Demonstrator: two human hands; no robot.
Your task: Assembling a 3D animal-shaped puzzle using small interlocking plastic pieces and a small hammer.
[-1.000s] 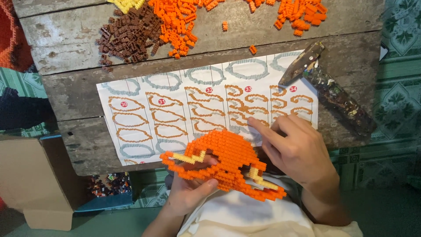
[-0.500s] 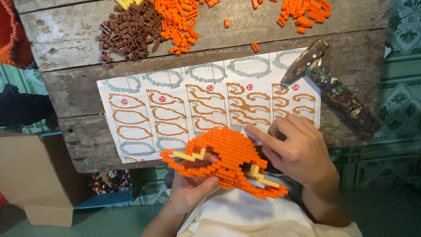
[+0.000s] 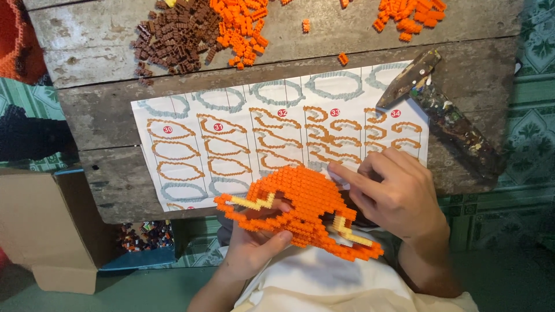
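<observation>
An orange model built of tiny bricks [image 3: 300, 208], with pale yellow zigzag stripes, is held above my lap at the table's near edge. My left hand [image 3: 254, 245] grips it from below, thumb on its front. My right hand [image 3: 396, 193] rests against the model's right side, its forefinger stretched along the top edge towards the paper. A white instruction sheet [image 3: 231, 133] with orange and grey outline drawings lies flat on the wooden table [image 3: 98, 115] just beyond the model.
Loose brown bricks [image 3: 173, 34] and orange bricks [image 3: 243, 26] are piled at the table's far side, more orange bricks [image 3: 410, 14] far right. A paint-spattered hammer [image 3: 439, 104] lies on the right. A cardboard box [image 3: 46, 231] stands on the floor at left.
The model and both hands have shifted slightly; my right forefinger now lies along the model's upper edge. Everything on the table stays where it was.
</observation>
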